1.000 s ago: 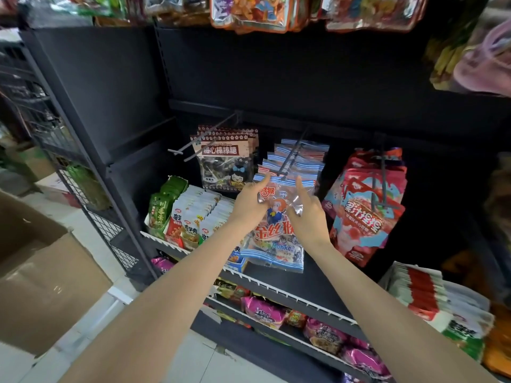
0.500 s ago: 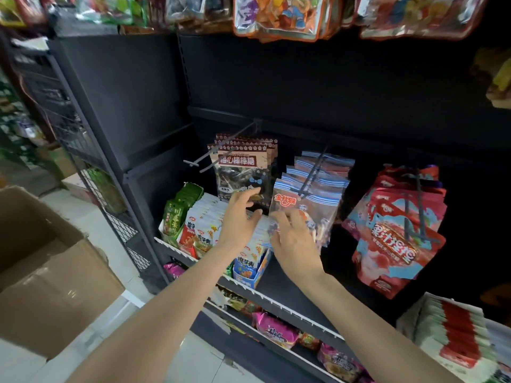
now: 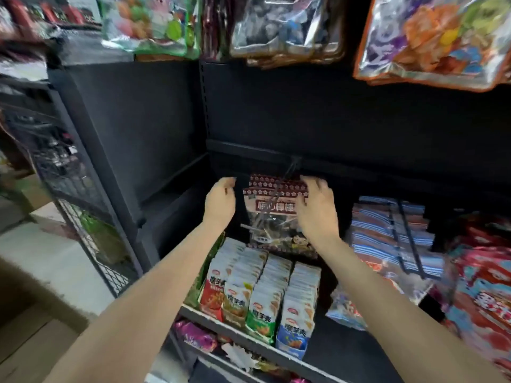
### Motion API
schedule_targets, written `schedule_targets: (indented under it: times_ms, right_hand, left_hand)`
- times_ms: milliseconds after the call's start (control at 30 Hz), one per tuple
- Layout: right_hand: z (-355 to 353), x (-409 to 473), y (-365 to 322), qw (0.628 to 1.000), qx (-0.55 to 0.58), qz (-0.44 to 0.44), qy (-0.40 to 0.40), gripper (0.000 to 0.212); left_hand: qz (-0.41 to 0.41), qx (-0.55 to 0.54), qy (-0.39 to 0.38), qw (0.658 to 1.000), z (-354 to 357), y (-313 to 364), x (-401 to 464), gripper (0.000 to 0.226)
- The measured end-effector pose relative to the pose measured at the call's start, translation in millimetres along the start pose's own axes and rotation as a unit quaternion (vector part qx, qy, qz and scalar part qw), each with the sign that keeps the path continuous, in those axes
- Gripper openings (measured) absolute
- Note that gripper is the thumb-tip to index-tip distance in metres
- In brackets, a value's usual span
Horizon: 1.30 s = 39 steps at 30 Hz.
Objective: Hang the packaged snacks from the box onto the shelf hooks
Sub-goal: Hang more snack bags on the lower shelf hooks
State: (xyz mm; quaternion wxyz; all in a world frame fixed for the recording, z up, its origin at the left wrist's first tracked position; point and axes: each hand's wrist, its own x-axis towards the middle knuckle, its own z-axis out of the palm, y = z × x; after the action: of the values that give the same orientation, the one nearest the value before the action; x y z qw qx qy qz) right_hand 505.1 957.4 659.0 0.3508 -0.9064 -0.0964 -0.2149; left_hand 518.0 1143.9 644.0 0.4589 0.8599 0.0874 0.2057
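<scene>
A stack of brown snack packs (image 3: pixel 272 208) with a white star band hangs from a black shelf hook (image 3: pixel 291 168) at mid-frame. My right hand (image 3: pixel 315 208) holds the front pack's upper right edge, thumb across its front and fingers over its top. Just left of the packs, my left hand (image 3: pixel 221 200) is cupped with its fingers apart and holds nothing; a narrow dark gap separates it from them. To the right, blue-striped snack packs (image 3: pixel 392 233) hang in a stack on their own hook. A blurred cardboard box (image 3: pixel 30 344) lies at the lower left.
Rows of small upright packets (image 3: pixel 262 294) fill the shelf (image 3: pixel 243 331) under my forearms. Red packs (image 3: pixel 481 294) hang at far right. Large colourful bags (image 3: pixel 431 42) hang overhead. A wire-mesh side panel (image 3: pixel 83 225) stands to the left, with pale floor beyond.
Both hands have let go of the blue-striped pack, which now hangs with its stack, and moved left and up to the brown packs. The view has come closer to the shelf.
</scene>
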Motion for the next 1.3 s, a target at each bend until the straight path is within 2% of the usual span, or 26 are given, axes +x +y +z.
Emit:
schedule_targets:
  times_ms: [133,267,333,500,767,867,933,1100,1300]
  right_hand:
    - [16,32,7,0.987,-0.147,0.008,-0.07,0.044]
    - [26,43,12,0.959,-0.251,-0.008,-0.134,0.047]
    - [28,43,15,0.945,-0.294,-0.023,-0.142,0.05]
    - [31,55,23,0.936,-0.317,-0.024,-0.153,0.052]
    - [29,81,22,0.943,-0.245,0.064,-0.217,0.055]
    - [23,73,18,0.956,-0.224,0.048,-0.182,0.054]
    - [19,61,19,0.963,-0.222,0.025,-0.149,0.053]
    - [17,37,21,0.956,-0.26,-0.028,-0.132,0.052]
    - [22,25,20,0.944,-0.299,-0.033,-0.138,0.057]
  left_hand:
    - [0.14,0.069,-0.118,0.981,13,17,34,0.039]
    - [0.248,0.246,-0.237,0.907,38,19,52,0.046]
    - [0.26,0.306,-0.265,0.877,45,17,58,0.048]
    - [0.245,0.328,-0.298,0.862,54,18,73,0.05]
    - [0.231,0.31,-0.31,0.869,60,25,86,0.05]
    - [0.271,0.29,-0.265,0.879,51,21,77,0.049]
    - [0.317,0.289,-0.234,0.873,44,15,68,0.049]
    - [0.376,0.287,-0.214,0.855,36,-1,56,0.052]
    - [0.394,0.306,-0.211,0.841,33,-8,47,0.065]
